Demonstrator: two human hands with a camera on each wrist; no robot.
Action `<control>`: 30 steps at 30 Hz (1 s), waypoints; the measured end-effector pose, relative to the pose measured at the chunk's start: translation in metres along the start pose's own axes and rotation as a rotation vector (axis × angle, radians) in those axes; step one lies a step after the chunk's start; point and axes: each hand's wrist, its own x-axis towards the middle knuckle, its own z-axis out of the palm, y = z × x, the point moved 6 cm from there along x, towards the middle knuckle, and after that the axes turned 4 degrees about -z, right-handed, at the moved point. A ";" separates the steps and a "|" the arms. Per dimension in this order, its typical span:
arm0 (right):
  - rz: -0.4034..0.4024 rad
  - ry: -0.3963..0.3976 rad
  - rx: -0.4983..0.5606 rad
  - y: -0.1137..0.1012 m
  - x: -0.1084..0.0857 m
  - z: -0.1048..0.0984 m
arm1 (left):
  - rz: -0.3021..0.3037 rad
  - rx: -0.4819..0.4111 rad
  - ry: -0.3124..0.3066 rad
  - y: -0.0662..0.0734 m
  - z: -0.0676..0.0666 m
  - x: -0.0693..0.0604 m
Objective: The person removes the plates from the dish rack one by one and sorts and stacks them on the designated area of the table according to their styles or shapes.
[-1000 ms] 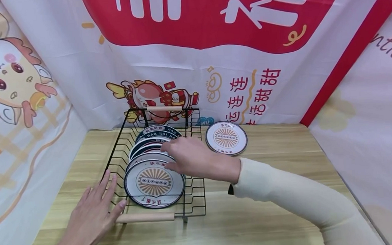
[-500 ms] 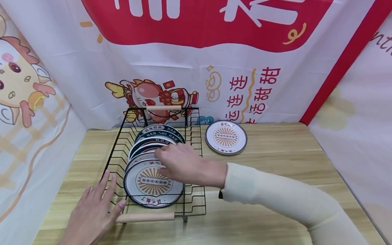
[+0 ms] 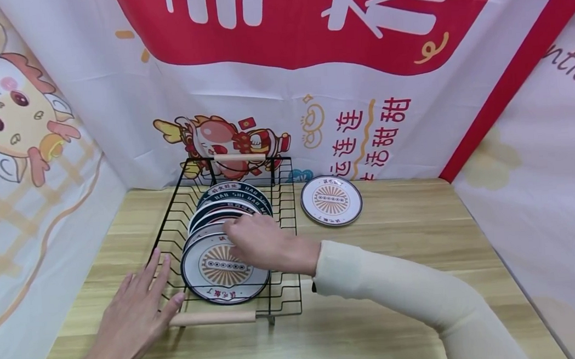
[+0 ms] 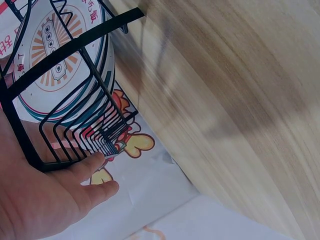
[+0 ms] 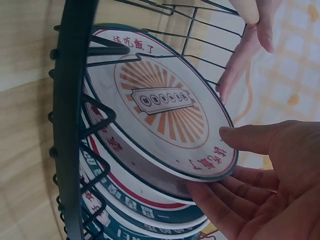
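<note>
At the right hand [image 3: 259, 244], the front plate [image 3: 216, 269] is showing an orange sunburst and red characters on white, rimmed dark green. Beyond that hand, rear plates [image 3: 231, 196] are displaying white lettering on dark green. Beside the left hand [image 3: 134, 309], the rack [image 3: 170, 208] is showing black wire and a tan handle [image 3: 214, 318].

The right hand [image 5: 287, 177], lower right, pinches the rim of the front plate [image 5: 160, 97], thumb on its white face; more plates [image 5: 160, 212] overlap below; the black wire rack [image 5: 75, 125] edges the left; the left hand [image 5: 250, 47] shows upper right.
</note>
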 end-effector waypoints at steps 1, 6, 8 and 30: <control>0.000 -0.003 0.002 0.000 0.001 0.002 | 0.001 -0.002 0.004 0.000 0.000 0.000; -0.020 0.000 -0.013 -0.003 0.005 0.009 | 0.002 -0.006 0.008 0.000 0.001 0.000; -0.028 0.008 -0.022 -0.004 0.006 0.011 | 0.001 -0.005 0.006 -0.001 0.001 0.000; -0.021 -0.002 0.046 0.006 0.003 0.017 | -0.004 0.001 0.001 -0.002 0.002 0.000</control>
